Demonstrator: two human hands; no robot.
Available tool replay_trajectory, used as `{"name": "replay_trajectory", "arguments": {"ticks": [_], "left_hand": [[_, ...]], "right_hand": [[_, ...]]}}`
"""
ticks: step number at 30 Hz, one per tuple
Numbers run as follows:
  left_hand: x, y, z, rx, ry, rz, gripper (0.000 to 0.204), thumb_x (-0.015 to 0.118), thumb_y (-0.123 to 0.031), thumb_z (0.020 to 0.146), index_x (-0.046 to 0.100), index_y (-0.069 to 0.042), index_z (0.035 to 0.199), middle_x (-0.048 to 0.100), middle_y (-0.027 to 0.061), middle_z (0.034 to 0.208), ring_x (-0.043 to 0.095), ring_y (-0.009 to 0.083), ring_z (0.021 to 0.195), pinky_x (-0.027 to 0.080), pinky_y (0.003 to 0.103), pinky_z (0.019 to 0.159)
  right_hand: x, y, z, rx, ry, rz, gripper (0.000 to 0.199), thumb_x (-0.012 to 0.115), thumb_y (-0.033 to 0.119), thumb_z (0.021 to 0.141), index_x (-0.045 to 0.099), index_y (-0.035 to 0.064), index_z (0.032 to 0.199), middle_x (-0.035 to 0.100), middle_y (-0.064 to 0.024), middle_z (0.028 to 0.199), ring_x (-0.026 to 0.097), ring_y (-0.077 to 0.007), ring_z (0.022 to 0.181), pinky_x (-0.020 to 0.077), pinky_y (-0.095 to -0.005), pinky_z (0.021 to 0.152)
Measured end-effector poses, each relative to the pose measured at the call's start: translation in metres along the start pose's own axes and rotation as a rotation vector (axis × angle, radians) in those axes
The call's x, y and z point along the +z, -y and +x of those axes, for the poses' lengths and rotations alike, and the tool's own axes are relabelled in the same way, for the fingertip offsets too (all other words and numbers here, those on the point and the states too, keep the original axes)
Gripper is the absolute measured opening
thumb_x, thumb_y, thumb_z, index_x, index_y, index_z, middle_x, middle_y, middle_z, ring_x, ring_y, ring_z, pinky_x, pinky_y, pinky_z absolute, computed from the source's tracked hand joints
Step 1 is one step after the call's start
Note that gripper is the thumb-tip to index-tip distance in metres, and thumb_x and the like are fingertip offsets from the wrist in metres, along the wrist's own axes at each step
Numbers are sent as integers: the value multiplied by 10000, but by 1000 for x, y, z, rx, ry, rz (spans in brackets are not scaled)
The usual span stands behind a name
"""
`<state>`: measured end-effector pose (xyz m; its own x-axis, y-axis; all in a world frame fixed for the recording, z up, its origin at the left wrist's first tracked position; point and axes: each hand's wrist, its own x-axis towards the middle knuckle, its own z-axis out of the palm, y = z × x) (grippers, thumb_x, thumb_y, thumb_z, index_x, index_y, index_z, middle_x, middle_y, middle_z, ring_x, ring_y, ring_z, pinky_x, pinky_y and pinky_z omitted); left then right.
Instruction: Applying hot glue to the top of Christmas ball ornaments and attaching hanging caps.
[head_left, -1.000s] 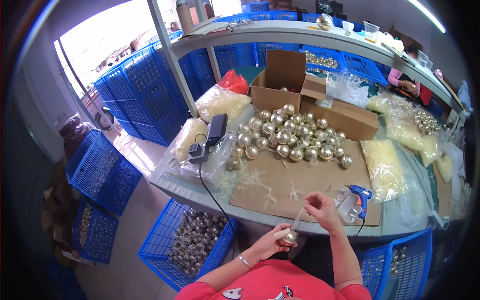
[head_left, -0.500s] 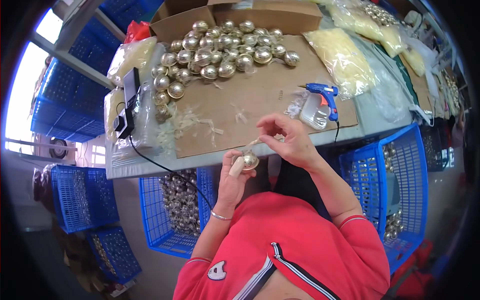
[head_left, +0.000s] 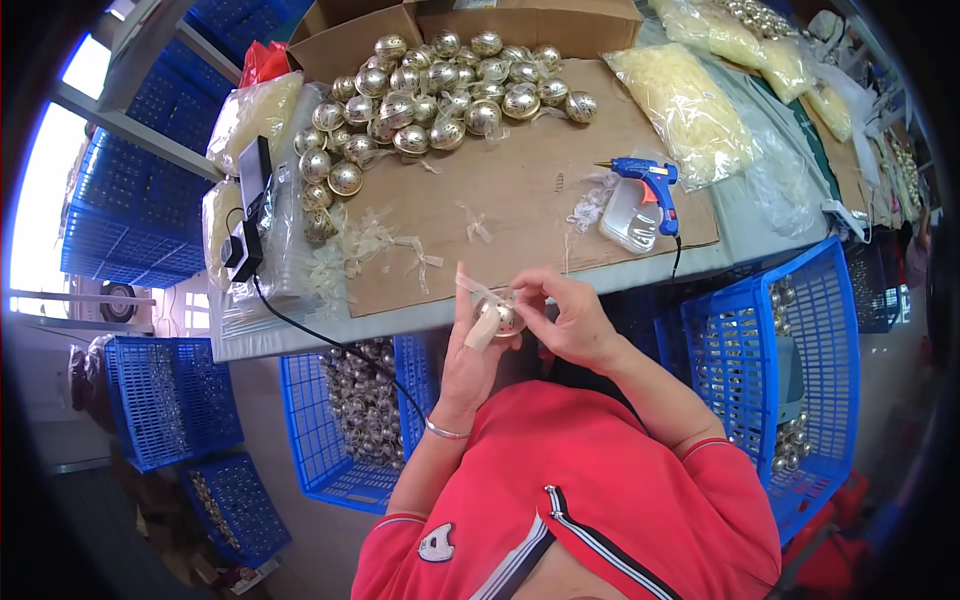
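In front of my chest, just off the table's front edge, my left hand [head_left: 474, 352] holds a shiny gold ball ornament [head_left: 503, 318]. A pale wrapping covers one of its fingers, and its forefinger points up. My right hand [head_left: 568, 318] is at the top of the ball, thumb and forefinger pinching a pale sheer ribbon [head_left: 484, 291]. The ribbon stretches from the ball's top toward my left forefinger. Ahead on the cardboard [head_left: 520, 200] lie loose ribbon bows [head_left: 476, 226] and a heap of gold ball ornaments [head_left: 430, 105].
A blue glue gun [head_left: 650, 185] rests by a clear plastic tray [head_left: 630, 222] on the right. Plastic bags of pale ribbon [head_left: 685, 115] lie behind it. A black power strip [head_left: 244, 250] trails its cord at left. Blue crates [head_left: 345, 490] of balls stand below the table; another blue crate [head_left: 765, 350] is at right.
My right hand has come down and left onto the top of the ball. The left forefinger has straightened upward, and the ribbon now slants toward it.
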<state>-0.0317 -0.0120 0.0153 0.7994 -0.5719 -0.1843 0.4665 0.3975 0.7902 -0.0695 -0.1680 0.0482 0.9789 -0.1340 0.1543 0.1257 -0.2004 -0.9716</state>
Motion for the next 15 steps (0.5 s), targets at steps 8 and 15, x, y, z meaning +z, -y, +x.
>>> {"name": "replay_trajectory", "arguments": {"ticks": [8,15], "left_hand": [[31,-12,6,-87,-139,-215,692,443,-119,940,29,-234,1482,538,81,1052,571,183,906,497,320,709],[17,19,21,58,-205,-42,729,546,-72,896,129,-231,1473,563,57,975,556,100,712,449,199,525]], "right_hand": [[12,-21,-3,-211,-147,-193,209,597,-32,787,559,19,985,613,-136,814,629,-279,708,506,-322,621],[-6,-19,-9,-173,-205,-217,196,627,-27,781,583,15,967,629,-115,855,644,-201,724,509,-286,635]]}}
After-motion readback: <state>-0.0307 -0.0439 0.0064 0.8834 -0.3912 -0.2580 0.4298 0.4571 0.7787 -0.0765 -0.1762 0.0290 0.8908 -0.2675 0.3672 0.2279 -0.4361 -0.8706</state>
